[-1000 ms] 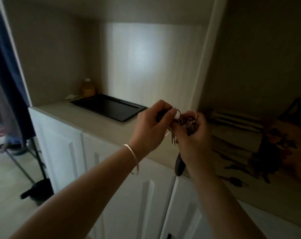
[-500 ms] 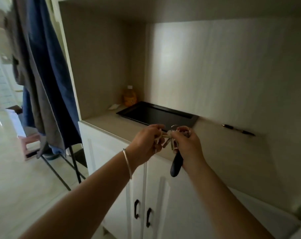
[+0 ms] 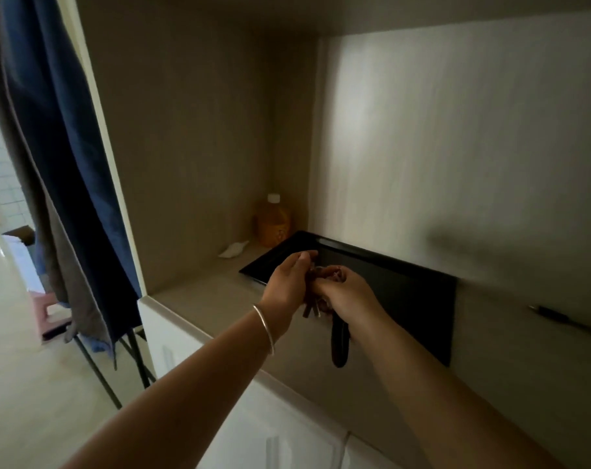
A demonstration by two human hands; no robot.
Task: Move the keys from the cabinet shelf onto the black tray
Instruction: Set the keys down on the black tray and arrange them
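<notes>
With the left hand [image 3: 287,282] and right hand [image 3: 348,294] both closed on the keys [image 3: 311,308] above the front edge of the black tray [image 3: 416,299], carry the bunch toward 1 o'clock over bare tray, lower, then release.

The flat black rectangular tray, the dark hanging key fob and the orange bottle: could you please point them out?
Black rectangular tray [image 3: 416,299], head view, bare floor.
Dark key fob [image 3: 339,346], head view, hanging body.
Orange bottle [image 3: 273,222], head view, front.

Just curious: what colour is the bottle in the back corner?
The bottle is orange with a white cap, seen in the head view.
</notes>
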